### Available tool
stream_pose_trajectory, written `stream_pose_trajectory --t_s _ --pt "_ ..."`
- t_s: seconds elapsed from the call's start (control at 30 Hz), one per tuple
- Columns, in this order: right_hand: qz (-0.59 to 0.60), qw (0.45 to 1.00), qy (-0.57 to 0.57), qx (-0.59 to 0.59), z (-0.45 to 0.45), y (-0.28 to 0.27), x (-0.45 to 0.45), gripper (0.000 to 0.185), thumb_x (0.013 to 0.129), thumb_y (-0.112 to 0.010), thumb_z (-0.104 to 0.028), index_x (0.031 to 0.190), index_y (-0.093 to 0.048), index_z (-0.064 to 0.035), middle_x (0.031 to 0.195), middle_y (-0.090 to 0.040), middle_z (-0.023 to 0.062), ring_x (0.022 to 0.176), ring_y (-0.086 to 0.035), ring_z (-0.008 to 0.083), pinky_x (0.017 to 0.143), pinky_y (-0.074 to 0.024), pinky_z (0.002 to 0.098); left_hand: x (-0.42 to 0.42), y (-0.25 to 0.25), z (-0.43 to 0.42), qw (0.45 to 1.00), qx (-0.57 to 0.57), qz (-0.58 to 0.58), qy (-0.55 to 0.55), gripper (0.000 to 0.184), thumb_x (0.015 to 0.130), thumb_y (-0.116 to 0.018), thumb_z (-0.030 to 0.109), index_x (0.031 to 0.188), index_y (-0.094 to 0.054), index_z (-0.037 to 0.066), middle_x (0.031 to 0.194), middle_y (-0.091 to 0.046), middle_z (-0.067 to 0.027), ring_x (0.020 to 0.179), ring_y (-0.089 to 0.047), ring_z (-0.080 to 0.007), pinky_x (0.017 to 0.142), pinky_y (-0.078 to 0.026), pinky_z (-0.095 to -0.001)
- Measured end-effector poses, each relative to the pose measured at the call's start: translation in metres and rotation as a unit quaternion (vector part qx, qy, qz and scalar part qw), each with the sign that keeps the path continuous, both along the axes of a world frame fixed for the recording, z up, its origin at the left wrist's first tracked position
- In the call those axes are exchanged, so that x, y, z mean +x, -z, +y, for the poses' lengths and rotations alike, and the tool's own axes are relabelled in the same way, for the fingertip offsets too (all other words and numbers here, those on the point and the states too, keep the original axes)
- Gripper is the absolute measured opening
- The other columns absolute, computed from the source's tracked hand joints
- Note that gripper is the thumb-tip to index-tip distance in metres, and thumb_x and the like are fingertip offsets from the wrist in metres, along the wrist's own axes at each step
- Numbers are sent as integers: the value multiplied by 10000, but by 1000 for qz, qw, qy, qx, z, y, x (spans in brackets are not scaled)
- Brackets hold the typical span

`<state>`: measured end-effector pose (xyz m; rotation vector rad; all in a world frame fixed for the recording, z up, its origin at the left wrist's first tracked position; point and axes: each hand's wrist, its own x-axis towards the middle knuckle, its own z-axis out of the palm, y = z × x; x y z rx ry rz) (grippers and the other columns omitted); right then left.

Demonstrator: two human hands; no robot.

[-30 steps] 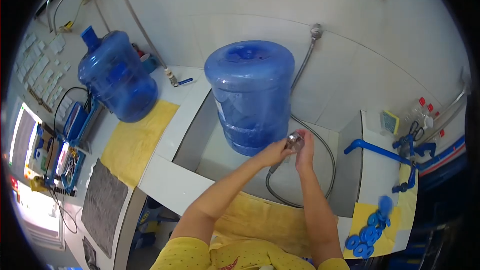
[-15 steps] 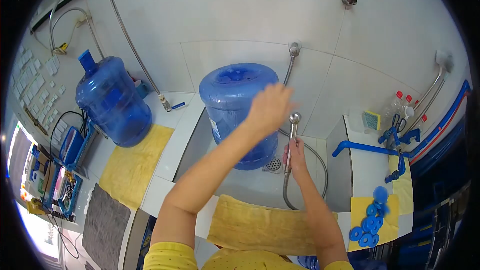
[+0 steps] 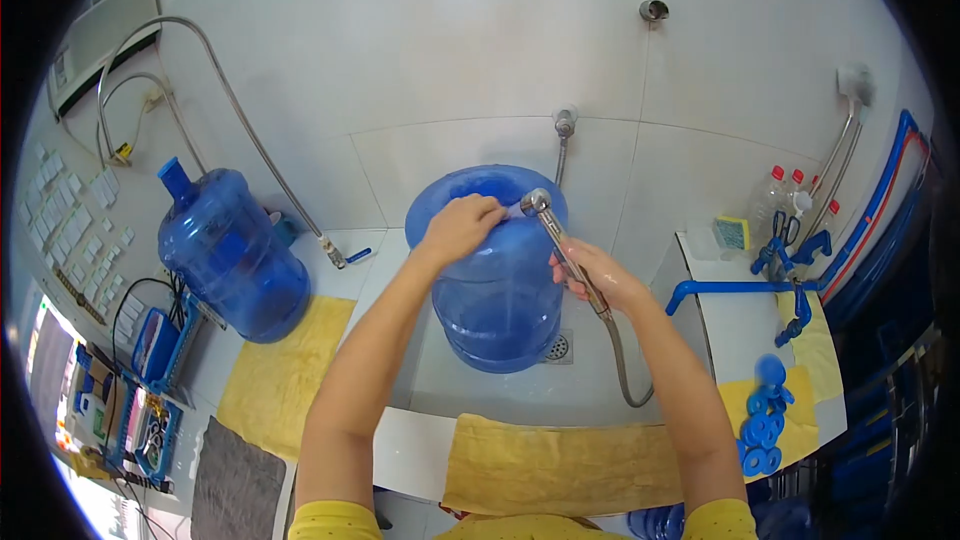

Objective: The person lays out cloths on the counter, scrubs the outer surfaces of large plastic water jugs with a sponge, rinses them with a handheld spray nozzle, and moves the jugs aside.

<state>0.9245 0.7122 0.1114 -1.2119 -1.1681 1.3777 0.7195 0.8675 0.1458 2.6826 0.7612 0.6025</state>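
A large blue water jug (image 3: 500, 310) stands bottom-up in the white basin (image 3: 440, 385), its recessed base facing me. My left hand (image 3: 462, 230) rests on the near rim of that base, fingers laid over it and slightly bent, holding nothing that I can see. Wrapped in the fingers of my right hand (image 3: 608, 275) is a chrome handheld sprayer (image 3: 565, 245), tilted with its head close to my left fingertips above the jug. A metal hose (image 3: 622, 370) trails down from the sprayer's handle. Any water from the head is hard to make out.
At left, a capped blue jug (image 3: 235, 255) stands beside a yellow cloth (image 3: 275, 360). Another yellow cloth (image 3: 550, 460) covers the basin's front ledge. Blue pipes (image 3: 735, 288), a sponge (image 3: 733, 233) and several blue rings (image 3: 763, 430) occupy the right ledge.
My left hand has come down from a blurred swing over the jug onto its base. The sprayer has risen beside the jug and now tilts toward it. The view has shifted.
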Motion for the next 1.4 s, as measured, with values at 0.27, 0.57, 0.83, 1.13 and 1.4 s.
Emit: stream_pose_trajectory --t_s 0.27,0.57,0.83,1.13,1.4 --pt "-92 996 0 4 2 -27 -14 391 951 -433 -441 954 -513 -58 668 -506 9 431 -367 59 391 -303 214 63 -6 11 949 -83 175 -250 710 802 -493 632 1389 -348 259 1455 -260 -159 1343 -194 -427 1027 -188 -636" --pt "-208 967 138 46 -25 18 22 336 918 -512 -422 911 -519 -86 670 -484 5 498 -445 82 432 -349 244 84 0 28 969 -90 226 -42 822 768 -335 780 1443 -256 317 1527 -122 -129 1410 -67 -330 1062 -34 -647" --pt "-486 843 73 219 -47 109 -35 330 818 -628 -391 919 -525 -94 826 -572 94 767 -612 305 620 -473 431 100 -15 14 924 -149 212 -282 913 749 -303 809 1463 -222 246 1527 -124 -129 1388 -66 -419 1068 -42 -631" --pt "-661 740 -74 105 -52 238 -65 245 807 -625 -316 995 -591 -162 986 -588 101 770 -648 277 639 -512 408 55 14 54 964 45 259 31 901 776 -296 784 1460 -228 202 1524 -127 -137 1386 -94 -413 1085 -93 -594" --pt "-689 722 -43 42 -50 255 -55 209 833 -523 -150 1023 -607 -174 993 -615 99 800 -657 270 674 -508 403 73 8 21 948 -123 163 -243 965 767 -272 796 1471 -183 142 1533 -99 -127 1396 -54 -401 1069 -28 -627"
